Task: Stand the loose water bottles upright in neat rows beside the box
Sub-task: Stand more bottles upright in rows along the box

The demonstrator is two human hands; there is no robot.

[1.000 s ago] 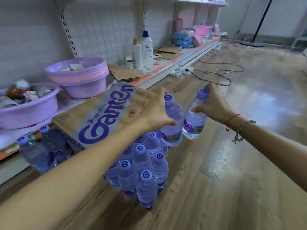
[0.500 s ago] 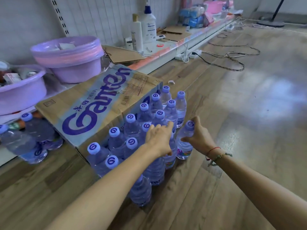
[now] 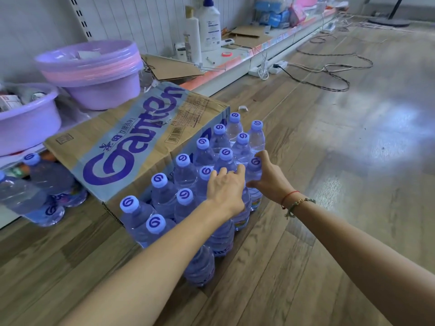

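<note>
gripping one upright bottle (image 3: 253, 175) at the neck, the right hand (image 3: 270, 182) sets it in the outer row; the left hand (image 3: 226, 187) seems closed on its hidden neighbour, beside the box (image 3: 122, 147).

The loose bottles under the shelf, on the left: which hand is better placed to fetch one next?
Probably the left hand. Its arm is on the side of those bottles; the right hand holds a bottle at the rows' outer edge.

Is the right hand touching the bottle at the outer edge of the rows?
Touching. The head view shows the right hand wrapped around the outer bottle just below its cap.
</note>
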